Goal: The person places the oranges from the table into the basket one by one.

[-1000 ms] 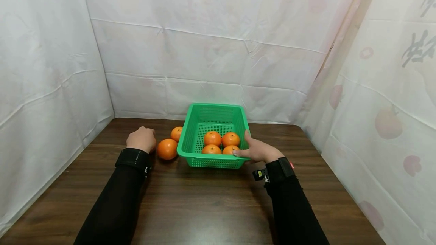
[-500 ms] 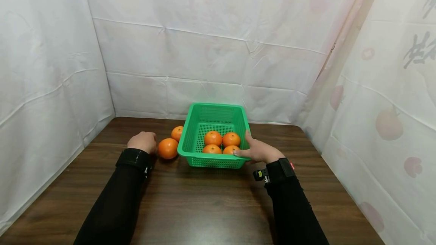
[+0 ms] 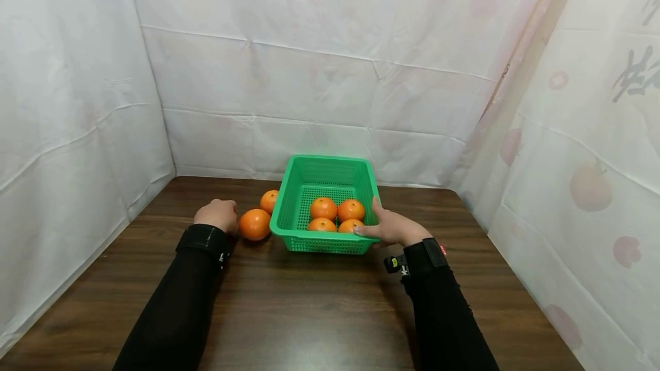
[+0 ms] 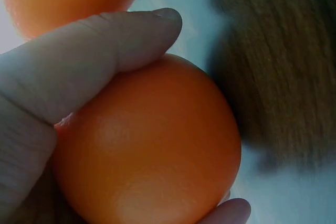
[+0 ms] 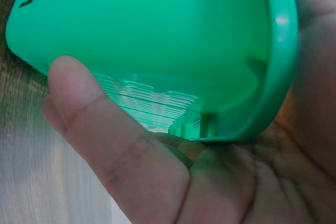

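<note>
My left hand is on the left side of the table, curled round an orange. The thumb and a fingertip show against its skin in the left wrist view; from the head view the hand hides this fruit. Just right of that hand lies a second orange, with a third orange behind it, beside the basket. My right hand grips the near right corner of a green plastic basket, thumb over the rim and fingers against the outside wall. Inside the basket several oranges sit at its near end.
Dark wood-grain table carries everything. A white cloth hangs behind it, with more cloth on the left and a printed curtain on the right. The basket's far end reaches close to the back cloth.
The knuckles of my left hand have drawn slightly toward me and to the right. My right hand, the basket and the loose oranges look unchanged.
</note>
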Motion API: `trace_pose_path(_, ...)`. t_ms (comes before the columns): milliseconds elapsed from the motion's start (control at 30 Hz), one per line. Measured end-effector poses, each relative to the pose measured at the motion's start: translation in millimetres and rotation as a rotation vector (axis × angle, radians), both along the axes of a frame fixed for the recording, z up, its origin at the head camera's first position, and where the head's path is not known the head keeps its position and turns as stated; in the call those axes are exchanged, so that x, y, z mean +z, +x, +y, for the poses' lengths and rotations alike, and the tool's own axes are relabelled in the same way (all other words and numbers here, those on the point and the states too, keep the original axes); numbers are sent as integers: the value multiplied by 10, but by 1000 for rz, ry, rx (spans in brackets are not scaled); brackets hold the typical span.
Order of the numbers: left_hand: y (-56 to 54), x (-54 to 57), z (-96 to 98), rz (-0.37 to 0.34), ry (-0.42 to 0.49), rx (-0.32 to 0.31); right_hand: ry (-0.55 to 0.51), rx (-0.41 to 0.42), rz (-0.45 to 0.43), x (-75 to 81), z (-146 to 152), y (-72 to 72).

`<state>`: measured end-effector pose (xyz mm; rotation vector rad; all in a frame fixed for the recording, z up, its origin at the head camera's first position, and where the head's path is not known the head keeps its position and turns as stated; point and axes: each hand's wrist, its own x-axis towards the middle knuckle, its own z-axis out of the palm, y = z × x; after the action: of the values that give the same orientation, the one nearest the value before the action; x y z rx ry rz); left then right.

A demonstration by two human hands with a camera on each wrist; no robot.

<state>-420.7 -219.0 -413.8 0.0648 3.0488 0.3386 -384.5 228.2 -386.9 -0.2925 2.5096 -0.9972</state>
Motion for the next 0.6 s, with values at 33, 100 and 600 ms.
trace_pose_path(33, -7, -12, -6, 5, -6, -6, 6, -2, 1, 0, -1, -3)
trace_pose_path(100, -21, -32, -18, 19, -20, -14, 9, -7, 1, 2, -2, -8)
trace_pose_path(600, 78, 7, -35, -34, 27, -16, 4, -7, -6, -7, -8, 3)
